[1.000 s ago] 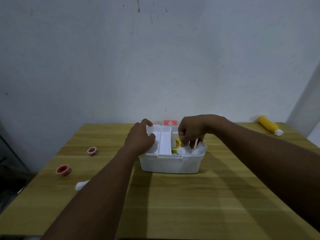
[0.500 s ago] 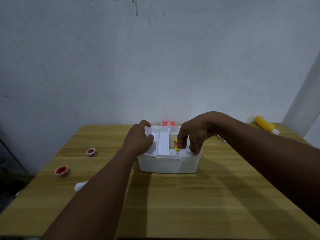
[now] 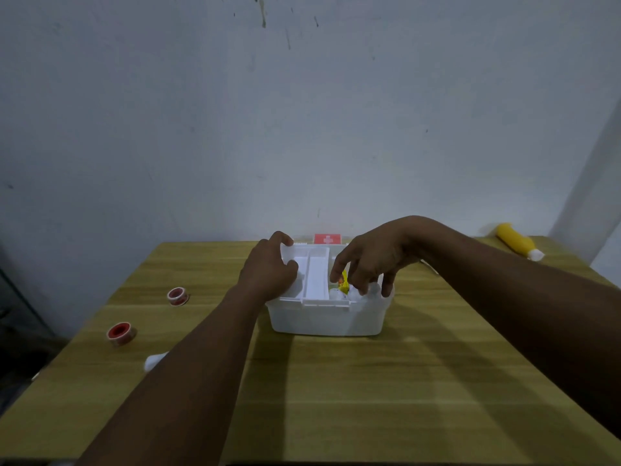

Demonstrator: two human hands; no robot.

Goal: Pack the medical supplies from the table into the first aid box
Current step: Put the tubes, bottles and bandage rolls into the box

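White wadding [image 3: 353, 295], bulging over the rim a second ago, now sits inside the first aid box [image 3: 329, 317]. The right hand [image 3: 373, 260] hangs loose-fingered above it, and the left hand [image 3: 268, 270] grips the box's edge. Tape rolls [image 3: 177, 295] and the yellow bottle [image 3: 515, 245] are still unpacked.

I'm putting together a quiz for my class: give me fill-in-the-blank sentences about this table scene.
1. The left hand grips the first aid box, whose red label shows a white ___.
2. ___ tape rolls lie on the table, left of the box.
3. The yellow bottle lies near the table's far ___ corner.
Missing: cross; two; right.
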